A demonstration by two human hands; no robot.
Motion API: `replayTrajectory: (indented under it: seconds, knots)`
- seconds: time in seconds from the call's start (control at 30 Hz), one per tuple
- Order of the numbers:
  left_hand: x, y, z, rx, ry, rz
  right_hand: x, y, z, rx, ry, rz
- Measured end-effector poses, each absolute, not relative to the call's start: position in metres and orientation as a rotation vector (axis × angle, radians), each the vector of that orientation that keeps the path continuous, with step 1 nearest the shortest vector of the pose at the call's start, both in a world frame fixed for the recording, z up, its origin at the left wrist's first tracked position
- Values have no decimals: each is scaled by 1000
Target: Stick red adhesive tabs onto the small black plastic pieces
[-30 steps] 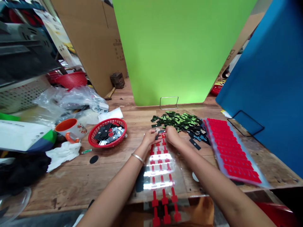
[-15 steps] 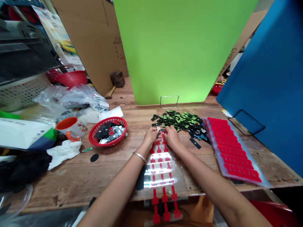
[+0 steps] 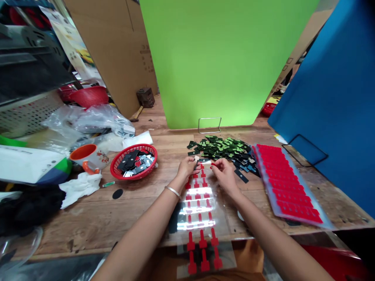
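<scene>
A clear plastic sheet (image 3: 222, 230) with rows of red T-shaped pieces (image 3: 202, 239) runs from the table over its front edge. At the sheet's far left corner is my left hand (image 3: 186, 168), closed around a small dark piece that its fingers mostly hide. A dark strip with a pale end lies at the sheet's far end, between my hands. Just right of that, my right hand (image 3: 225, 173) pinches a small red piece (image 3: 213, 165), held apart from the sheet. Beyond both hands spreads a pile of black and green flat pieces (image 3: 224, 147).
Left stand a red basket (image 3: 133, 177) of black and silver plates and an orange-rimmed mug (image 3: 84, 152). A stack of red pieces on sheets (image 3: 288, 183) lies right. A green panel (image 3: 216, 66) and a blue panel (image 3: 331, 105) rise behind.
My right hand has moved right and slightly towards me, away from the sheet's far end, and a red piece now shows in its fingers. My left hand has stayed in place.
</scene>
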State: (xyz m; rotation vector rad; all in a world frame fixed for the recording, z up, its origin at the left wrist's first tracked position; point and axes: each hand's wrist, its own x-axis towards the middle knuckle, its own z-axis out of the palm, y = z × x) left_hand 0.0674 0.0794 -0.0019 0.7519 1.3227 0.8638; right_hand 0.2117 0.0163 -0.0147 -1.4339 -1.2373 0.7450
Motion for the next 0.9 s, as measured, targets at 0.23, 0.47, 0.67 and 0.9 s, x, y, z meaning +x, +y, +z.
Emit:
replayTrajectory:
  seconds: [0.23,0.47,0.67,0.9]
  knots:
    - [59,26,22,663,1204,865,197,-30,1,-1314,-913,1066]
    - [60,-51,22,471,1127,922,173,-64,3,-1286,-888,1106]
    - [63,-65,19,452,1095,970,166,-72,-7,-1309,-912,1113]
    - [60,-66,13,462,1056,972,165,-75,-9,-1323,-959,1067]
